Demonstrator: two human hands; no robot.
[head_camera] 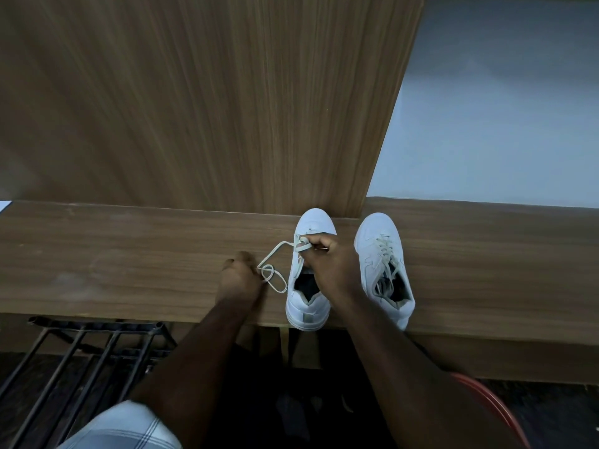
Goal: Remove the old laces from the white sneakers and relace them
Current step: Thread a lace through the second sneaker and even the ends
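Both hands are busy with the same lace (275, 254). It's pinched by the curled fingers of the left hand (240, 275) down on the wooden shelf (129, 260), just left of the shoe, where the loose end is looped into a couple of untidy rings. At the other end, the lace is gripped by the right hand (327, 264), with the fingertips closed on it right over the toe-end eyelets of the left sneaker (308, 273). That sneaker is mostly unlaced, tongue exposed, heel hanging slightly past the shelf's front edge. The second sneaker (384, 270) is parked just beside it on the right, fully laced, ends tucked into the opening. Both toes are pointed at the upright wood panel (210, 102). A black metal rack (90, 345) can be seen lower left, below the shelf.
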